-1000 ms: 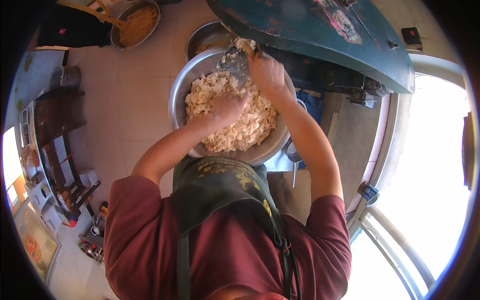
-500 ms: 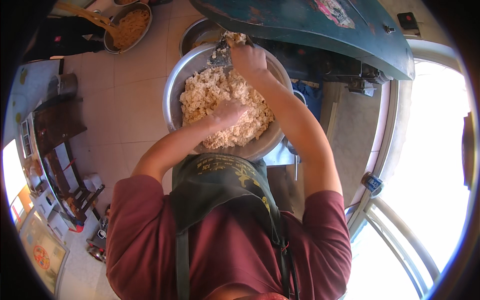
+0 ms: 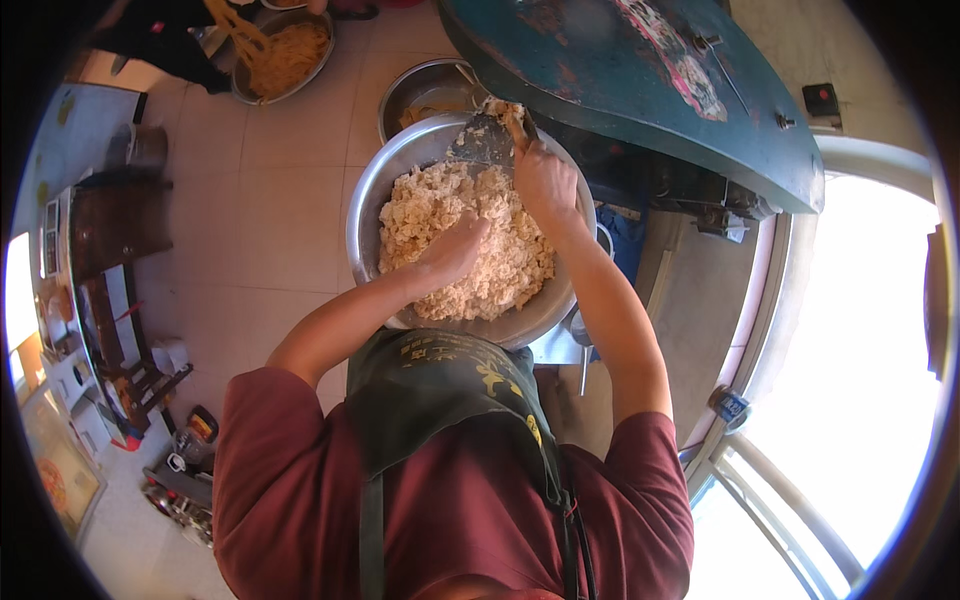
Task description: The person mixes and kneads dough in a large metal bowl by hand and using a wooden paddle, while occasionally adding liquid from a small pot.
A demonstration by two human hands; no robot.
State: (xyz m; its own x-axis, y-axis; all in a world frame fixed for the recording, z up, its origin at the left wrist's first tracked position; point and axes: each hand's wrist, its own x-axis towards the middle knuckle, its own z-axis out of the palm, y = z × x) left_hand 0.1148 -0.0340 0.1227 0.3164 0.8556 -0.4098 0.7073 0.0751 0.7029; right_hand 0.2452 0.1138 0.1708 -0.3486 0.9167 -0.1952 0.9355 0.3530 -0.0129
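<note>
**Dough in metal bowl: right hand gripping tool, left in the mix**

Crumbly pale dough (image 3: 505,275) fills the middle of the wide metal bowl (image 3: 357,225), directly in front of the dark apron (image 3: 430,410). Right hand (image 3: 546,182): closed round the wooden handle of a flat dark-bladed tool (image 3: 485,142) at the bowl's far side; dough bits stuck on blade and handle. Left hand (image 3: 453,248): on the dough, fingertips sunk in, so can't tell if it's grasping any. Second metal bowl (image 3: 430,85) just beyond the first. Green machine (image 3: 610,80) ahead, to the right. Bowl of yellow strips (image 3: 265,101) further off, upper left.
</note>
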